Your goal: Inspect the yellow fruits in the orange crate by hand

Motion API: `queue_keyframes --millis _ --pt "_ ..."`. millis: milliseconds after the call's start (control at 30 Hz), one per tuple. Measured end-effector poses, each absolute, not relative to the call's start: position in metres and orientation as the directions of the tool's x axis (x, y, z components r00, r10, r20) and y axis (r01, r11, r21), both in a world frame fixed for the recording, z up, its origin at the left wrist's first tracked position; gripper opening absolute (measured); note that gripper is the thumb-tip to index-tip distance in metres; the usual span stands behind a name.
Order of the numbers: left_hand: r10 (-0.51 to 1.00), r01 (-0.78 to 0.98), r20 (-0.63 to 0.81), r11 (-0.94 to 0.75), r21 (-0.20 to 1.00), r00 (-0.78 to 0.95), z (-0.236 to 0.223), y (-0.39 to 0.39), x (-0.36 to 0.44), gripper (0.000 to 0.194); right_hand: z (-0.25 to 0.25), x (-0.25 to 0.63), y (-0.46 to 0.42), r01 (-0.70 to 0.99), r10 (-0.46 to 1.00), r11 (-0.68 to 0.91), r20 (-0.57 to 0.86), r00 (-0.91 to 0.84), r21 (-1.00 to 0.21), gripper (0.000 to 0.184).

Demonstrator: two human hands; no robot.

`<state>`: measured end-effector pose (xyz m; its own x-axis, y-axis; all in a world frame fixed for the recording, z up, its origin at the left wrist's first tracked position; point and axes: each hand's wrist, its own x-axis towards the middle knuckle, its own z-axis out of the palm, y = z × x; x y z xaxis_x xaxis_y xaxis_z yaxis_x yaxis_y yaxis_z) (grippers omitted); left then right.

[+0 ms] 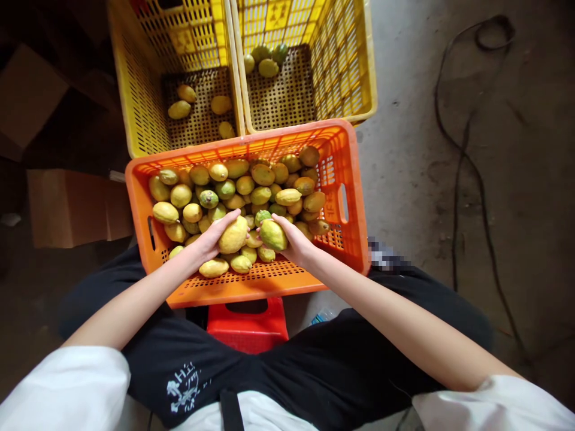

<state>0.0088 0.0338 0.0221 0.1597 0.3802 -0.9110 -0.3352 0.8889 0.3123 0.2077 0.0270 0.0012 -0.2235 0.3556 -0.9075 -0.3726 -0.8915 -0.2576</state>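
Observation:
An orange crate [345, 179] in front of me holds several yellow and green lemons. My left hand [210, 240] is closed around a large yellow lemon [233, 236] near the crate's front. Beside it, my right hand [294, 240] grips a greenish-yellow lemon [273, 234]. Both held lemons sit just above the pile, close together.
Two yellow crates stand behind the orange one: the left crate [135, 102] holds several yellow lemons, the right crate [359, 72] a few greenish ones. A red stool [249, 326] sits under the orange crate. Cardboard boxes [67, 206] are at left; a black cable [467, 161] runs over the concrete floor at right.

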Motion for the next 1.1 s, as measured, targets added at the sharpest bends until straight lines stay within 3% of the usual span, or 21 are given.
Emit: queue_keyframes --millis 133,200,300,400,667,967,1100 --pt "0.449 -0.313 -0.875 0.870 0.381 0.180 0.025 0.031 0.010 0.015 0.000 0.208 0.024 -0.357 0.480 -0.848 -0.854 -0.201 -0.392 0.028" --pt "0.447 -0.308 -0.875 0.872 0.380 0.187 0.026 0.031 0.010 0.014 0.001 0.208 0.024 -0.361 0.481 -0.851 -0.842 -0.246 -0.381 0.031" --pt "0.403 -0.311 -0.899 0.888 0.338 0.174 0.025 0.033 0.010 0.008 0.004 0.206 0.025 -0.370 0.455 -0.865 -0.840 -0.295 -0.339 0.020" --pt "0.365 -0.326 -0.920 0.895 0.304 0.142 0.022 0.036 0.009 0.019 0.005 0.205 0.026 -0.358 0.410 -0.883 -0.868 -0.279 -0.303 0.009" --pt "0.338 -0.346 -0.932 0.897 0.276 0.132 0.014 0.033 0.009 0.030 0.007 0.205 0.030 -0.390 0.376 -0.881 -0.897 -0.234 -0.268 0.014" --pt "0.243 -0.470 -0.962 0.868 0.159 0.123 0.021 0.041 0.010 0.045 0.018 0.201 0.032 -0.402 0.246 -0.902 -0.953 -0.176 -0.159 0.030" --pt "0.212 -0.462 -0.967 0.878 0.123 0.144 0.023 0.042 0.011 0.048 0.014 0.202 0.030 -0.403 0.257 -0.900 -0.950 -0.180 -0.167 0.026"
